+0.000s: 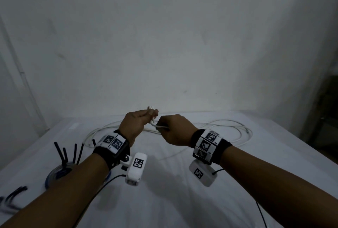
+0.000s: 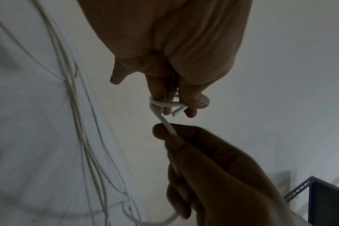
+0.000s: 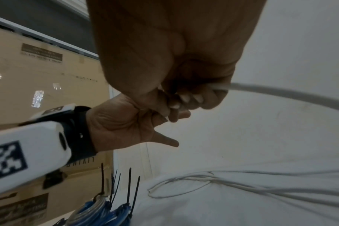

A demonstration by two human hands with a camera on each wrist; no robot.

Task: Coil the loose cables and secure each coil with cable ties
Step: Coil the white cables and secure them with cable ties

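A white cable [image 2: 167, 122] runs between my two hands, held up above the white sheet. My left hand [image 1: 150, 115] has the cable's end looped round two fingertips [image 2: 165, 110], with the cut tip [image 2: 179, 112] sticking out beside the thumb. Just to its right, my right hand [image 1: 161, 127] grips the same cable in a fist [image 2: 203, 160]; the cable leaves that fist [image 3: 184, 99] to the right [image 3: 271, 90]. The rest of the white cable [image 1: 225, 127] lies in loose loops on the sheet behind the hands.
A blue coil [image 1: 58, 172] bound with upright black cable ties [image 1: 63, 153] sits at the left under my forearm. Loose black ties [image 1: 14, 194] lie at the near left edge. A cardboard box [image 3: 39, 85] stands beyond the sheet's left side; a dark metal rack [image 2: 329, 203] is at the right.
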